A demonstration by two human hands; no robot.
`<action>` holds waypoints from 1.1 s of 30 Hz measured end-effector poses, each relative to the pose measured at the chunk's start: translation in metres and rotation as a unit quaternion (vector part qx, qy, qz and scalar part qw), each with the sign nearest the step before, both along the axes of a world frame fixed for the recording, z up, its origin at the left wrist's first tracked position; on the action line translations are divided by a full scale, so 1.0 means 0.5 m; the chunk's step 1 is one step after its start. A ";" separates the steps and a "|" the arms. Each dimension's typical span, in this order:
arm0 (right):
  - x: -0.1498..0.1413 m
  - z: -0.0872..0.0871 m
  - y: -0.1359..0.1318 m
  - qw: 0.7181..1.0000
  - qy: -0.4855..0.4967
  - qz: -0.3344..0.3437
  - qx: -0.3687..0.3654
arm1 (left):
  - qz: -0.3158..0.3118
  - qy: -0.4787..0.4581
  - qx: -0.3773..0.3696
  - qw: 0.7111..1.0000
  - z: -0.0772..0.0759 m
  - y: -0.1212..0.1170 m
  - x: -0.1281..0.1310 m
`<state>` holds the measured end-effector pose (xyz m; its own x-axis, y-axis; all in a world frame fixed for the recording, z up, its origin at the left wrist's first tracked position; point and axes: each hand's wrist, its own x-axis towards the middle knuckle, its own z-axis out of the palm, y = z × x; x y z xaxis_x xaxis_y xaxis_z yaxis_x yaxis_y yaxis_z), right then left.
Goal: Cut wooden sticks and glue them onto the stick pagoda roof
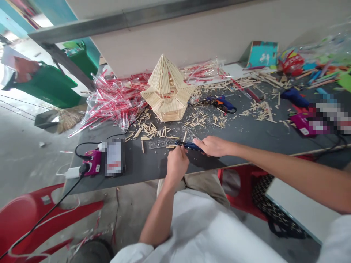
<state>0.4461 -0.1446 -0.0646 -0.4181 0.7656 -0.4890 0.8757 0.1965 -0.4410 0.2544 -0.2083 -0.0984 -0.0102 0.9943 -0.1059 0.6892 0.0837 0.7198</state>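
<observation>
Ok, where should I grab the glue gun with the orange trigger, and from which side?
Probably the glue gun's blue handle, coming from the right: the gun lies flat, its handle angling out rightward beyond the orange trigger.

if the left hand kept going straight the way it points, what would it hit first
Most likely the dark blue pliers-like tool in the right hand, lying just ahead of the left hand; they may already touch, as depth is unclear here.
</observation>
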 end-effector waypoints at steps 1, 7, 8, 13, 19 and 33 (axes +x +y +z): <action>0.002 0.003 0.001 1.000 0.003 0.007 -0.012 | 0.000 0.007 -0.007 1.000 0.001 -0.004 0.002; 0.002 0.007 -0.015 1.000 -0.016 0.002 -0.016 | -0.007 0.031 -0.031 0.999 -0.003 -0.017 0.006; 0.001 0.006 -0.020 1.000 -0.026 -0.001 -0.014 | -0.008 0.034 -0.035 0.999 -0.003 -0.019 0.005; -0.007 0.004 -0.037 0.997 -0.076 -0.011 0.019 | -0.008 0.041 -0.042 0.998 0.006 -0.025 0.002; -0.005 0.035 -0.013 0.989 -0.110 -0.019 0.098 | -0.009 0.017 -0.029 0.999 0.036 -0.022 -0.024; 0.046 -0.027 -0.053 0.952 -0.152 -0.021 0.263 | 0.056 -0.002 0.124 0.991 0.086 0.062 -0.148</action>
<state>0.4689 -0.1712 -0.0781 -0.2809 0.9514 -0.1262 0.9595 0.2813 -0.0151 0.1802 -0.1774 -0.0556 -0.1215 0.9824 0.1419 0.6832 -0.0210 0.7299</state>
